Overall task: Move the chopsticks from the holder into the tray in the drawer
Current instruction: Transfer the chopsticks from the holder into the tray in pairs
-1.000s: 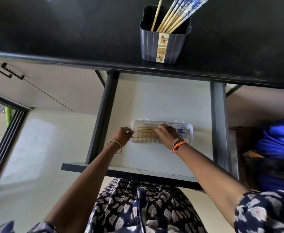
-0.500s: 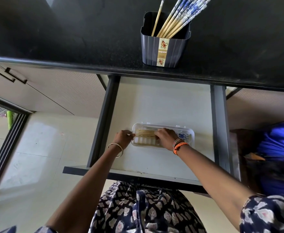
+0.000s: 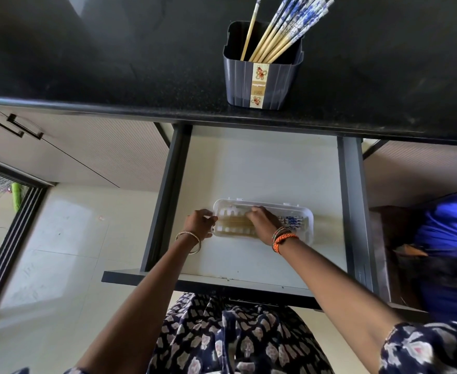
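Inside the open drawer (image 3: 262, 168), the right hand (image 3: 262, 222) lies palm-down in the clear plastic tray (image 3: 309, 228), its fingers curled and pressed onto a bundle of chopsticks (image 3: 292, 220) that lies lengthwise in the tray. The wooden shafts run out from under the knuckles toward the left hand, and the blue-and-white patterned ends show just beyond the wrist on the other side. Whether the fingertips pinch any stick cannot be told; they are hidden under the hand.

The left hand (image 3: 199, 224) sits at the tray's short end, just across the bundle from the right hand, fingers bent and touching the rim as if steadying it. A metal bangle (image 3: 189, 241) circles that wrist; orange and beaded bands (image 3: 284, 237) circle the right wrist.

Well beyond both hands, up on the dark countertop (image 3: 114, 63), stands the dark square holder (image 3: 259, 82) with a floral label strip on its front. More chopsticks (image 3: 284, 31) remain standing in it, leaning to the far side away from the left hand, with one separate stick (image 3: 251, 28) standing more upright on the nearer side.

Below the hands, past the drawer's front edge, the person's patterned dress (image 3: 222, 338) fills the lower view.
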Available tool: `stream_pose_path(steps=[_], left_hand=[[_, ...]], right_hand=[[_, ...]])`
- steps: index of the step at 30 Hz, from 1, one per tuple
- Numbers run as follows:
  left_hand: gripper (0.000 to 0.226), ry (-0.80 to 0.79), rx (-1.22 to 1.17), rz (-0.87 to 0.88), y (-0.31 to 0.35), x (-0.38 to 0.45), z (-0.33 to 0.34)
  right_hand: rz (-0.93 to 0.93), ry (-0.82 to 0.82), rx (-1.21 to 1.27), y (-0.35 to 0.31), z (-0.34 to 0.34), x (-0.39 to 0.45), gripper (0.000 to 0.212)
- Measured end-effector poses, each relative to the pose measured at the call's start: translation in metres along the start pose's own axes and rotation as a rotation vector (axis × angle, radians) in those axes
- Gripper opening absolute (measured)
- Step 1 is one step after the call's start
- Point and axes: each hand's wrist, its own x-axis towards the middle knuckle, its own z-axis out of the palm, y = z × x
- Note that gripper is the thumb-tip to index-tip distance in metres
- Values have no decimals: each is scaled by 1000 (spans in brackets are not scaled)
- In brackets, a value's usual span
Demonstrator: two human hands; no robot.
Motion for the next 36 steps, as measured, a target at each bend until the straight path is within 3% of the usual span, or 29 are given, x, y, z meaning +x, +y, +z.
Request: stream_pose_path(steps=[4,7,10,12,15,17,19,21,24,31,36], left_hand=[[27,-3,-20,-19,-2,1,2],[31,32,103,52,6,-2,-1],[27,165,112,201,41,-2,-14],[26,271,34,325,86,-2,-31],[25,367,-73,646,172,-2,-62],[25,461,-78,847,231,-4,-81],[27,516,-94,948,278,-4,-94],[28,524,-23,994,305,1,-99],[28,482,187,1005,316,18,-97],[24,456,226,958,302,36,-89],[23,454,201,938,303,35,-86]], right_hand=[[17,-72,84,-2,-5,-1,35],[50,-70,83,-6,-23,-4,33],[37,55,138,-10,-71,-4,38],[21,216,173,-10,-121,-1,36],[27,611,274,0,-213,10,28],[5,880,416,9,-271,22,27],[69,1037,614,23,-315,45,24],[270,1040,746,42,-340,74,26],[493,898,931,65,-347,109,42],[440,1035,1117,68,-352,125,16],[406,1126,1059,70,-353,122,26]])
